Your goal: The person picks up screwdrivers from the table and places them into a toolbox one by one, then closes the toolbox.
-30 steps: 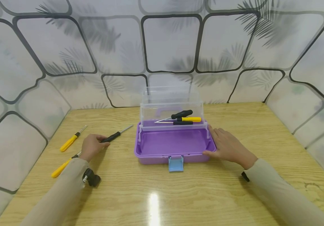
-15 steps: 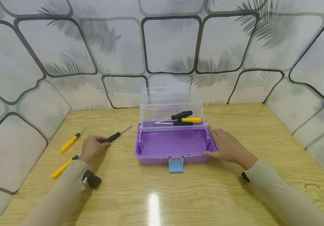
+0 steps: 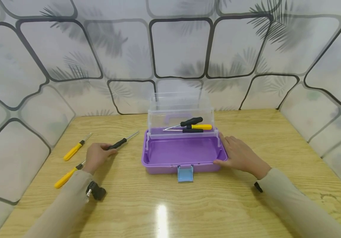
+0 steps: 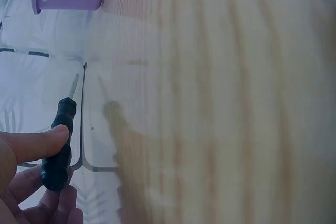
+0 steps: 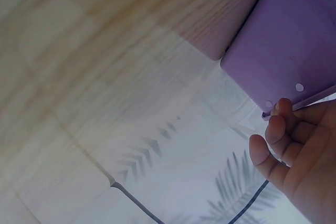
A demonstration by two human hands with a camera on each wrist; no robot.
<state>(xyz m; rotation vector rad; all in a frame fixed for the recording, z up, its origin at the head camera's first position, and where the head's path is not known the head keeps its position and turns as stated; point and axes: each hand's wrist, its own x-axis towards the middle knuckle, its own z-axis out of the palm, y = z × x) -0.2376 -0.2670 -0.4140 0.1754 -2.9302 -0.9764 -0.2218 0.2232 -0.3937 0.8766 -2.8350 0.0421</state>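
My left hand (image 3: 97,156) grips the black handle of a screwdriver (image 3: 118,144) between thumb and fingers, left of the toolbox. In the left wrist view the screwdriver's (image 4: 58,150) shaft points up toward the purple box, over the table. The purple toolbox (image 3: 184,150) stands with its clear lid (image 3: 180,102) raised. My right hand (image 3: 242,153) rests against the toolbox's right end, thumb at the front rim, fingers along the side. Seen from the right wrist, its loosely bent fingers lie at the rim. Black screwdrivers (image 3: 192,130) and a yellow screwdriver (image 3: 201,127) lie at the lid.
Two yellow-handled screwdrivers lie on the wooden table at the left: the farther screwdriver (image 3: 73,151), and the nearer screwdriver (image 3: 64,178), partly behind the left wrist. A blue latch (image 3: 185,174) hangs at the toolbox front. Patterned cloth (image 3: 179,46) walls the table's back and sides.
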